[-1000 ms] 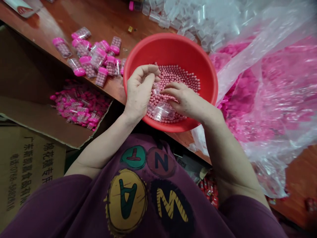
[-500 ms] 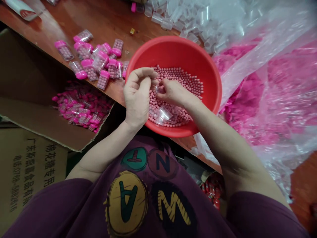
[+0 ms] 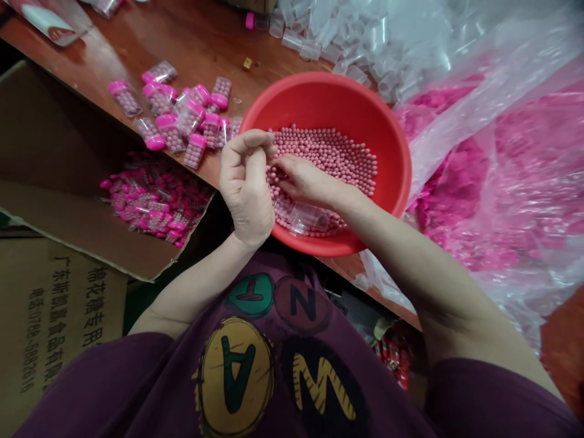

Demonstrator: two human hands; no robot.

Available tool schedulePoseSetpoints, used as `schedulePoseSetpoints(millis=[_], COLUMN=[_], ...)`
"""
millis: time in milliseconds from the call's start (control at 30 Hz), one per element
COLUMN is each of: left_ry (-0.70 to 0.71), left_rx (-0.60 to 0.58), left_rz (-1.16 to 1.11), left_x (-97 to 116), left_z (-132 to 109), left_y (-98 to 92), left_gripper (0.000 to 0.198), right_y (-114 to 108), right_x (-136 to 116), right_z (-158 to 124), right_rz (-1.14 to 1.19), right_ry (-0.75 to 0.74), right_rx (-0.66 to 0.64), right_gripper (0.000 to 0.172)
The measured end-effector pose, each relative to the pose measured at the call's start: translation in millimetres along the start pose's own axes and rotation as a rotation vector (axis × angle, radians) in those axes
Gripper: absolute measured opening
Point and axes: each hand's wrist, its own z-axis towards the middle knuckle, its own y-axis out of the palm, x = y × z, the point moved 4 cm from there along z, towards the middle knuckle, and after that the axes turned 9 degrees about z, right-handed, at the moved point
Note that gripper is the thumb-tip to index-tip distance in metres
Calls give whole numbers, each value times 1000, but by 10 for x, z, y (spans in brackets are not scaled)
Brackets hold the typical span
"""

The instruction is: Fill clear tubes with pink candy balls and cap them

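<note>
Red bowl (image 3: pixel 319 97) holds lots of pink beads (image 3: pixel 328 158) | left hand (image 3: pixel 246 188) half curled, hold unclear | right hand (image 3: pixel 305 182) low, touching beads | full tubes (image 3: pixel 171 131) left, empty tubes (image 3: pixel 310 48) far

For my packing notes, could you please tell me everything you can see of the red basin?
The red basin is round and deep, of glossy plastic by its look, standing upright on a wooden table. Small pink balls cover its lower side, with a clear plastic piece on them. The right hand reaches in over the rim.
</note>
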Motion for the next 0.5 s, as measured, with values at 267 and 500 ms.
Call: schedulePoseSetpoints(millis=[267,500], left_ry=[-170,-284], left_rx=[-386,-641], left_rz=[126,119], left_x=[-182,-74], left_z=[68,14], left_y=[197,341], left_gripper=[41,21], right_y=[-346,-231], right_x=[-5,-134], right_z=[-505,-824], right_rz=[615,731], right_ry=[162,145], right_rx=[439,569], right_gripper=[45,66])
